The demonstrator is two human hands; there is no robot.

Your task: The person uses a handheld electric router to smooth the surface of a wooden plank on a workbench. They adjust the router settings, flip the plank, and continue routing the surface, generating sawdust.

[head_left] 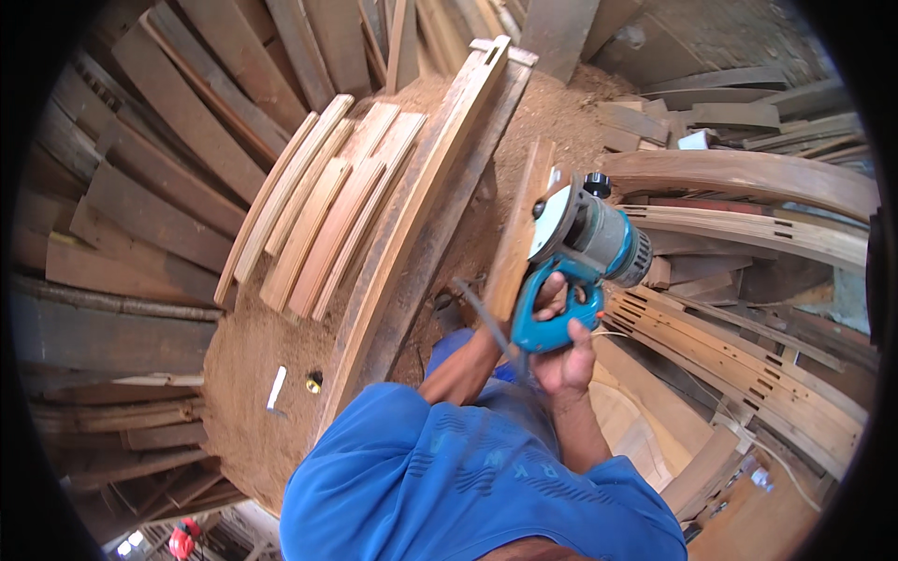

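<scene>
Right hand (568, 360) | grips handle | blue power tool (575, 257) | above hand

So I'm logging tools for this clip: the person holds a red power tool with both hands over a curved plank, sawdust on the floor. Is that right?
Not quite: the power tool has a blue handle and a grey body, not red. The head view shows it. The rest holds: the left hand and right hand both grip it over the curved plank, with sawdust on the floor.

Blue-grey power tool (578, 252) tilted on narrow plank (517, 234).
</scene>
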